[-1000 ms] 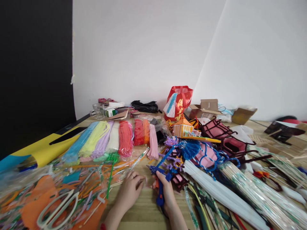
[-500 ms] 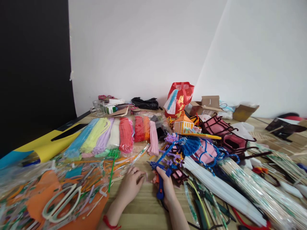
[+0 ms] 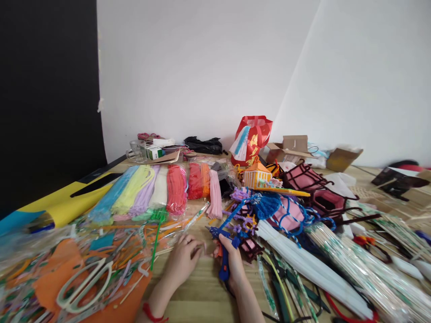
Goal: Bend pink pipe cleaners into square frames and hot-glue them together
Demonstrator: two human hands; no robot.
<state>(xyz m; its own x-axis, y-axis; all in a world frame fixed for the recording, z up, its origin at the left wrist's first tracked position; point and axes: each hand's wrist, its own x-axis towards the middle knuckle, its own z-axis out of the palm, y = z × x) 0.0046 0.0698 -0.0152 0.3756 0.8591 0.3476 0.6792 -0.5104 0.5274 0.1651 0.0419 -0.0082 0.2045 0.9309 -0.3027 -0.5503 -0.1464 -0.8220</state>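
Clear bags (image 3: pixel 194 206), far left: coloured stems (image 3: pixel 176 190). Red bag (image 3: pixel 265 137) far centre, contents unclear. Right hand (image 3: pixel 232 258) grips blue glue gun (image 3: pixel 224 262), near centre; left hand (image 3: pixel 185 253) pinches pink strip (image 3: pixel 204 248). White bundle (image 3: pixel 310 267) crowds right.

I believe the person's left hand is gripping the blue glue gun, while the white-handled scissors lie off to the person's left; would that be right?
Not quite: the head view shows the right hand gripping the blue glue gun, while the white-handled scissors lie off to the person's left.
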